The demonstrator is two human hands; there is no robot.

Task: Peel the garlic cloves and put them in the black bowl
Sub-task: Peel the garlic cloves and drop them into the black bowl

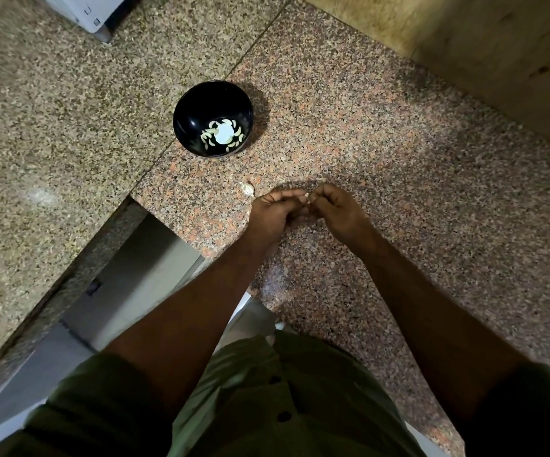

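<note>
Black bowl point(213, 118) waits near with peeled cloves point(222, 135), while left hand point(275, 211) and right hand point(336, 209) together pinch one garlic clove point(306, 196) above the desk point(399, 159), likely for peeling.

A: Any words or numbers to read here?
B: None legible; the white appliance point(82, 14) at the top edge carries small dark marks; too blurred and small to make out as letters or digits.
</note>
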